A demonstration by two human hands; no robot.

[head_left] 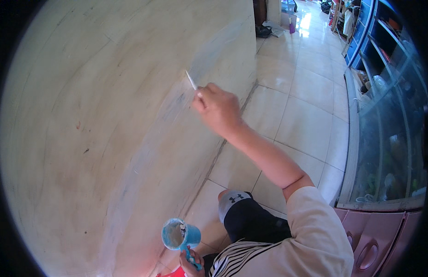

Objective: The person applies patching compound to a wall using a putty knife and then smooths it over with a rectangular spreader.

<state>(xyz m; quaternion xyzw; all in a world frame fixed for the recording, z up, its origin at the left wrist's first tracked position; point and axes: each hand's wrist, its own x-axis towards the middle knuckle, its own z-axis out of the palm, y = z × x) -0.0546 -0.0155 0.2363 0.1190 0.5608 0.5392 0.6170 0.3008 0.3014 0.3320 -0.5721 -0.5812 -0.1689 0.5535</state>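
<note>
My right hand [217, 108] is closed round a thin white tool [191, 80]. Its tip is at the wall [84, 175], near a pale whitish-grey streak [151, 143] that runs slantwise across the surface. The tool looks like a narrow sliver, so its exact kind is unclear. Low in the view, my left hand [188, 264] grips the handle of a teal plastic dipper [191, 236]. Whitish paste or paint lies inside the dipper and coats its rim. Part of my left hand is cut off by the lower edge.
Pale floor tiles [311, 111] run along the wall's foot. A glass-fronted cabinet [385, 152] with pink lower doors [368, 249] stands at the right. Something red [174, 273] shows below the dipper. A dark bag [264, 31] lies beyond the wall's far end.
</note>
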